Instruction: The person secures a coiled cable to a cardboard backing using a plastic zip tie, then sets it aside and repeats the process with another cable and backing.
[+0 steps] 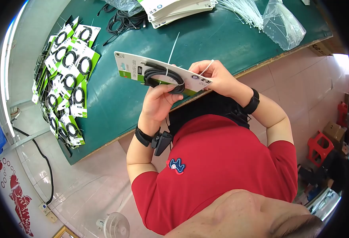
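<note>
A white and green cardboard backing card (129, 65) is held tilted above the front edge of the table. A black cable coil (164, 77) lies against its face, with a white cable tie (174, 47) standing up past the card's upper edge. My left hand (158, 101) is closed on the card and coil from below, its thumb pressing the coil. At the card's right end, my right hand (218, 79) has its fingers closed around a second white cable tie (207, 67). Part of those fingers is hidden behind the card.
Finished-looking cards with coiled cables (69, 81) are piled on the left of the green table (115, 107). At the back are loose black cables (125, 23), a stack of cards (178, 12), loose white cable ties (242, 14) and a clear plastic bag (283, 25).
</note>
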`<action>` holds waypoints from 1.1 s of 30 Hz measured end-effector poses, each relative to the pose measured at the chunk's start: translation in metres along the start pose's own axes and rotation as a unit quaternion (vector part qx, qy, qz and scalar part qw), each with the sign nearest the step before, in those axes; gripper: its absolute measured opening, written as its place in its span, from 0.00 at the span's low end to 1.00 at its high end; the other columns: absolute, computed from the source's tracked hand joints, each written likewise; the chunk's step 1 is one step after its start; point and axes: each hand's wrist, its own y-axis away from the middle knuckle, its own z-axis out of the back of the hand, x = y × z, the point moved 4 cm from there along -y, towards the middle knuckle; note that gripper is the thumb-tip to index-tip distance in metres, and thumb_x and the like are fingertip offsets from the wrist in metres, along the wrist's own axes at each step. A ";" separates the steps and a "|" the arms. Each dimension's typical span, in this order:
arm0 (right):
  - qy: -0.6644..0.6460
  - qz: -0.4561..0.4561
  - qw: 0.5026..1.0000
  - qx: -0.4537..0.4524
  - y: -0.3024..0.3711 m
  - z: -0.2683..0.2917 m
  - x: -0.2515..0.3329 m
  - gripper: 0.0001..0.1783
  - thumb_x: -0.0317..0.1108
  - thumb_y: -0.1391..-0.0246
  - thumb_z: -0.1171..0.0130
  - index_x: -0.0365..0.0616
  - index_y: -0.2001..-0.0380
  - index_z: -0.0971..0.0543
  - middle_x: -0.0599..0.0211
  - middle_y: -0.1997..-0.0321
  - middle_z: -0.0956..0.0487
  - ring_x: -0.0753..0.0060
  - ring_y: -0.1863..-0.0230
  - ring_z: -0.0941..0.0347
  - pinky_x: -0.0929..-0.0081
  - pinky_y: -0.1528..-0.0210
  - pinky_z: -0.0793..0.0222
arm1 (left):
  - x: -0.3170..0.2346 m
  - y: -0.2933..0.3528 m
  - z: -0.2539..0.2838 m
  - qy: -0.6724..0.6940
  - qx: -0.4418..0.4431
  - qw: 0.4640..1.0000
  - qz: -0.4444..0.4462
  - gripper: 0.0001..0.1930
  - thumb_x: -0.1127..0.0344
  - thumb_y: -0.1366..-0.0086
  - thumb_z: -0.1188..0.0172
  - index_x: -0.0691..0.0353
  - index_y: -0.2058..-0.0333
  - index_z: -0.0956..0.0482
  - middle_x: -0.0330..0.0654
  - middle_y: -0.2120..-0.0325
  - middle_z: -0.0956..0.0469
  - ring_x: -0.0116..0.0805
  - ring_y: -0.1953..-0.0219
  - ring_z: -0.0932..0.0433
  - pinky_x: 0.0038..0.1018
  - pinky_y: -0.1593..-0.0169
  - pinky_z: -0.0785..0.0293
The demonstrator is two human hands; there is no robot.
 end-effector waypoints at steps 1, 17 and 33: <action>-0.020 -0.040 0.999 -0.002 0.000 0.002 -0.001 0.07 0.28 0.43 0.38 0.36 0.62 0.19 0.69 0.65 0.20 0.83 0.67 0.26 0.84 0.67 0.31 | 0.001 0.000 0.000 0.001 0.001 1.000 -0.003 0.22 0.79 0.37 0.50 0.68 0.42 0.34 0.51 0.54 0.22 0.42 0.57 0.18 0.35 0.59 0.14; -0.061 -0.100 0.991 -0.067 0.017 0.015 -0.018 0.09 0.26 0.44 0.40 0.36 0.59 0.21 0.70 0.69 0.19 0.85 0.75 0.28 0.85 0.73 0.33 | 0.001 0.003 -0.008 -0.077 -0.042 0.996 0.003 0.21 0.73 0.37 0.36 0.67 0.46 0.29 0.44 0.57 0.20 0.27 0.63 0.20 0.19 0.72 0.23; -0.105 -0.157 0.979 -0.078 0.025 0.006 -0.017 0.11 0.25 0.43 0.39 0.37 0.56 0.21 0.68 0.63 0.18 0.82 0.69 0.23 0.82 0.70 0.28 | 0.000 0.006 -0.012 -0.165 -0.004 0.985 -0.039 0.28 0.70 0.37 0.33 0.62 0.41 0.36 0.42 0.56 0.22 0.24 0.67 0.22 0.17 0.77 0.31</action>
